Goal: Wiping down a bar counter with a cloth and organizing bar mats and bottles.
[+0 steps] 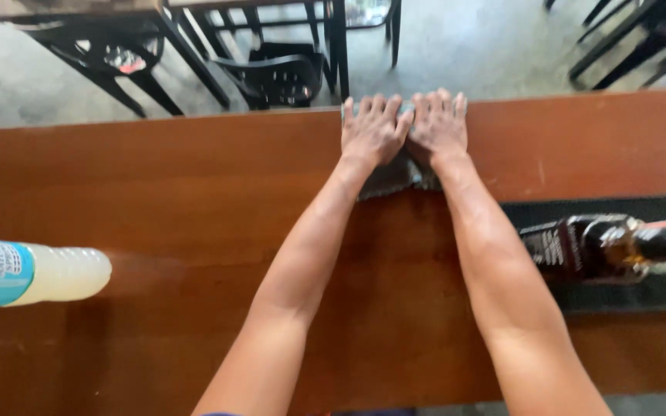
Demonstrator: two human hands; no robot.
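Nearest me, a pale plastic bottle (36, 273) with a blue label pokes in from my left, and on my right a dark glass bottle (603, 246) rests on a black rubber mat (657, 296), both well apart from my arms, so the middle stretch of the wooden counter (156, 208) lies open between them. My arms run straight out across it. At the far edge, my left hand (371, 131) and right hand (439, 127) lie flat, side by side and touching, fingers spread and uncurled, gripping nothing, only pressing palms down. Under them is the grey cloth (395, 179); its near edge peeks out below my wrists, the rest hidden beneath my palms, right at the counter's far lip. Beyond that, a black plastic chair (279, 77) and table legs (337, 46) on grey concrete floor (464, 46).
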